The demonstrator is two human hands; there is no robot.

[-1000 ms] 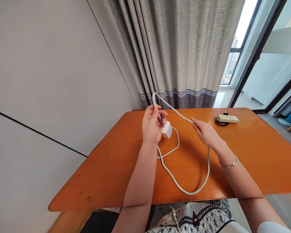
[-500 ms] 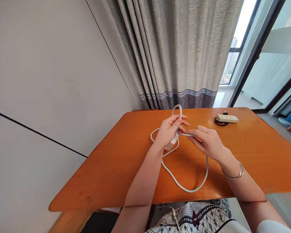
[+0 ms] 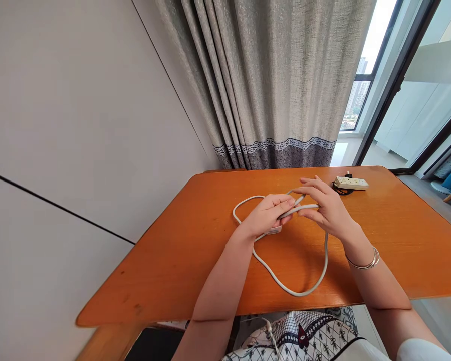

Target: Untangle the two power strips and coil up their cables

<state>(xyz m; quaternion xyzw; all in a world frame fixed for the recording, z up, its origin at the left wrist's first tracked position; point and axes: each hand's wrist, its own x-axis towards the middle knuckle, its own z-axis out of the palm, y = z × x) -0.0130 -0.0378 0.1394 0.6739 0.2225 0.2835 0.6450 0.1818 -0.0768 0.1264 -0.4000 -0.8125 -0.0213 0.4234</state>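
A white cable (image 3: 276, 279) hangs in a wide loop below my hands and curls over the tabletop on the left. My left hand (image 3: 268, 216) pinches a small bent loop of it between thumb and fingers. Beneath that hand shows part of a white block (image 3: 274, 230), mostly hidden, so I cannot tell its kind. My right hand (image 3: 325, 208), just to the right, has its thumb and curved fingers around the same loop and the running cable. A silver bangle sits on the right wrist.
The orange wooden table (image 3: 180, 250) has rounded corners and a near edge close to my lap. A cream power strip (image 3: 351, 183) with a black cord (image 3: 342, 190) lies at the back right. A grey curtain (image 3: 285, 75) hangs behind, and a pale wall (image 3: 78, 125) borders the left.
The cable loop that stood upright above my left hand now leans right, between both hands. My left hand has turned and lowered slightly; my right hand has risen with its fingers more spread.
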